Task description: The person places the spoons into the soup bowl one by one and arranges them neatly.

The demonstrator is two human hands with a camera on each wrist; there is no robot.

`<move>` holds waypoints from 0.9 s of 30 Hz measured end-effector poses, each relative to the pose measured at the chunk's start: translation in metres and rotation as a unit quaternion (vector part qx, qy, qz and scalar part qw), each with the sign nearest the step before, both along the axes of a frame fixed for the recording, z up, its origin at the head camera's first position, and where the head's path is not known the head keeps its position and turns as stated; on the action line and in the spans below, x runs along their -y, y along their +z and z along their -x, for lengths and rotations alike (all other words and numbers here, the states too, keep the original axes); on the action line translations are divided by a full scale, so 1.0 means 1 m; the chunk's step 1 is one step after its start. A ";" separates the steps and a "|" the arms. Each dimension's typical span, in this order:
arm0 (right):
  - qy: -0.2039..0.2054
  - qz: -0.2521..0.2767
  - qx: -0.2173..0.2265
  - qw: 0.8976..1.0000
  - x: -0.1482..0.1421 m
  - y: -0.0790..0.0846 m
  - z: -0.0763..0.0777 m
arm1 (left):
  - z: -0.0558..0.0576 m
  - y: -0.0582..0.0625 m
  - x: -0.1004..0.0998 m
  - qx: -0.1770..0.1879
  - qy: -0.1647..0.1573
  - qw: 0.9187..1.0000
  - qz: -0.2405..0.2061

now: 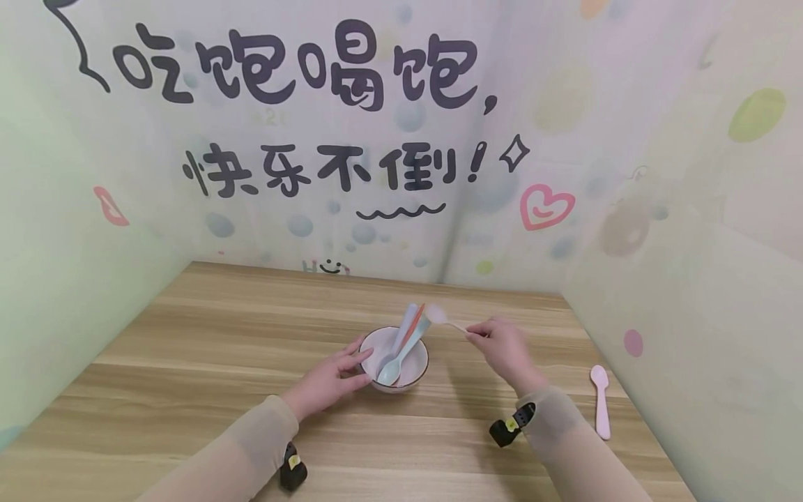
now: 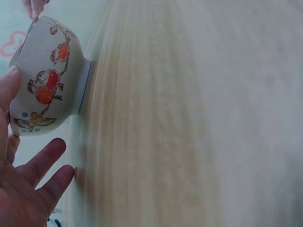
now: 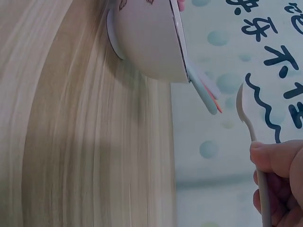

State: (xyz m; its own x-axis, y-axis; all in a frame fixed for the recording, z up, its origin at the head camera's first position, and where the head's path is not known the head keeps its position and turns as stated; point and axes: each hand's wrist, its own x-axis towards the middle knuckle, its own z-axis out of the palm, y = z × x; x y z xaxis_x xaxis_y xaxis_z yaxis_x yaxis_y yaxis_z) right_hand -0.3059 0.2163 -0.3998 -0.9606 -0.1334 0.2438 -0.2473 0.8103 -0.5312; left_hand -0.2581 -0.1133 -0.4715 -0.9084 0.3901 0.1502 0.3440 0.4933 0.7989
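Note:
A white bowl (image 1: 370,341) with a dark rim stands on the table, holding several spoons, among them a light blue spoon (image 1: 394,368). An orange handle (image 1: 414,322) and a pale lilac handle (image 1: 405,324) lean toward the far right rim. My left hand (image 1: 331,380) touches the bowl's left rim with thumb and fingertips; its lower fingers spread loosely in the left wrist view. To the right of the bowl, my right hand (image 1: 502,348) pinches the handle of a pale spoon (image 3: 241,106), whose head is in the air near the leaning handles.
A pink spoon (image 1: 600,401) lies at the table's right edge, beyond the right forearm. Printed walls (image 1: 314,230) close off the back and both sides of the wooden table (image 1: 219,335). Each wrist carries a small black camera (image 1: 505,431).

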 end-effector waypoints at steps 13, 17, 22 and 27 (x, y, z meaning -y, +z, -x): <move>0.048 0.004 -0.012 0.999 0.015 0.001 -0.005 | 0.000 0.001 0.000 0.000 0.004 1.000 0.000; 0.063 -0.011 -0.018 0.998 0.018 0.001 -0.007 | 0.000 0.001 0.000 0.000 0.002 1.000 -0.001; 0.080 -0.019 -0.013 0.997 0.021 0.001 -0.008 | 0.000 0.000 0.000 -0.004 0.001 1.000 -0.003; 0.094 -0.028 -0.007 0.995 0.024 0.000 -0.009 | 0.000 0.000 0.000 -0.009 0.000 1.000 -0.001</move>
